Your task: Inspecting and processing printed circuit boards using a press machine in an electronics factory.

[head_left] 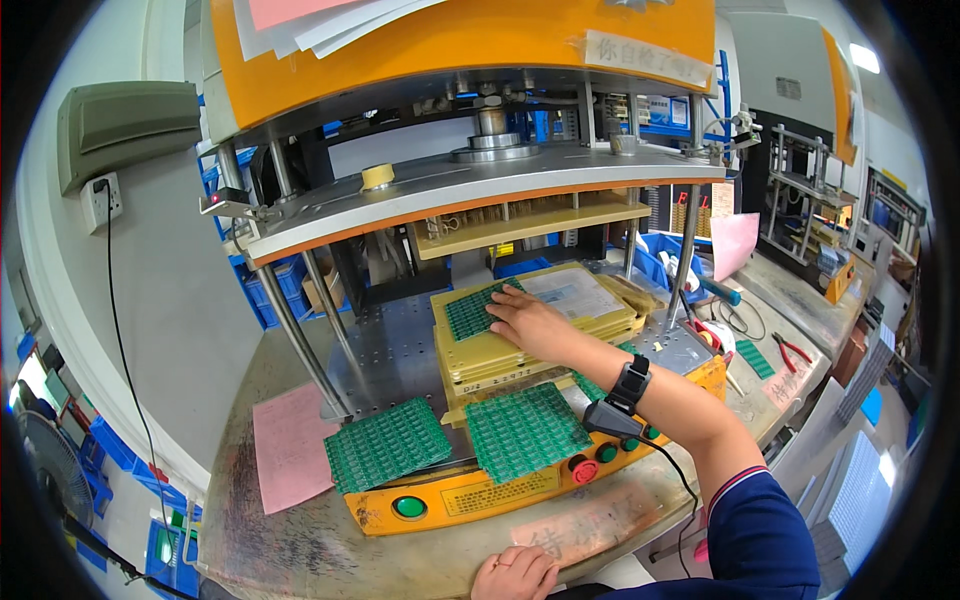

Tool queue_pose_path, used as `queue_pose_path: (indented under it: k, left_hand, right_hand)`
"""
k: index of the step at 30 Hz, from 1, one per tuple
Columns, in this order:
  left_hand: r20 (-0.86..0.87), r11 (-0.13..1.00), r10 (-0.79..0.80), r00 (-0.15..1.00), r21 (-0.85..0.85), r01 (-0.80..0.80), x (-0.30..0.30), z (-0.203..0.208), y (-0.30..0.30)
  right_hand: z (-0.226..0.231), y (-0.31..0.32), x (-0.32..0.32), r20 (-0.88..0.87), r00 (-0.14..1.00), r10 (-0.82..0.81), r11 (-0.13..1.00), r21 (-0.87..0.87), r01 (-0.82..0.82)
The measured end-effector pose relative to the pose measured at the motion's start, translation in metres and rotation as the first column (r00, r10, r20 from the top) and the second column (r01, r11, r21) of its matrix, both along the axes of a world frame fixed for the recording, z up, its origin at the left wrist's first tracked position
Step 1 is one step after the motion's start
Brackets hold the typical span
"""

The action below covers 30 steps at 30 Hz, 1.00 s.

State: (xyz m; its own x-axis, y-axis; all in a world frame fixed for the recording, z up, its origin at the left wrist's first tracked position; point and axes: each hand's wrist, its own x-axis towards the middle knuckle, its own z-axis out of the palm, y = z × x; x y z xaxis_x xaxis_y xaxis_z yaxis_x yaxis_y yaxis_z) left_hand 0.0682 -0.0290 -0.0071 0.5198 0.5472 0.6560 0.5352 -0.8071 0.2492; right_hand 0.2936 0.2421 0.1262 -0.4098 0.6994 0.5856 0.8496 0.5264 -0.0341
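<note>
My right hand [530, 320] reaches in from the lower right and lies flat, fingers extended, on the edge of a green circuit board panel [466, 312]. That panel sits on a stack of tan fixture plates [500, 362] under the press. A pale clear-covered sheet [572, 293] lies on the fixture just right of the hand. A black wrist strap with a small device [625, 392] is on that forearm. My left hand [512, 575] rests curled on the table's front edge and holds nothing. Two more green panels [388, 445] [525, 430] lie in front of the fixture.
The orange press with its grey upper plate [480, 180] overhangs the fixture, and steel columns [300, 340] stand at its sides. The orange front panel carries a green button [409, 507] and a red button [583, 470]. A pink sheet [288, 445] lies left; red pliers [795, 350] lie right.
</note>
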Motion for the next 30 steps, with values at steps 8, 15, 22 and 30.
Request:
queue_pose_path:
  k: [8,15,22,30]
  left_hand:
    - [-0.021,1.0,0.004,1.0,-0.004,-0.004,-0.001,-0.004,0.002]
    - [0.117,0.956,0.042,0.992,-0.292,-0.006,-0.028,0.006,0.01]
    - [-0.172,0.819,0.544,0.821,-0.103,-0.565,-0.062,-0.003,0.028]
    - [-0.14,0.778,0.598,0.789,-0.135,-0.613,-0.061,-0.004,0.026]
  right_hand:
    - [0.025,-0.024,-0.003,0.037,0.989,-0.145,0.948,-0.281,0.15]
    - [0.011,-0.147,-0.013,0.099,0.974,0.204,0.979,-0.049,-0.2]
    - [-0.016,-0.193,-0.019,0.131,0.952,0.277,0.954,0.078,-0.289]
    - [-0.028,-0.193,-0.018,0.17,0.946,0.275,0.96,0.0,-0.279]
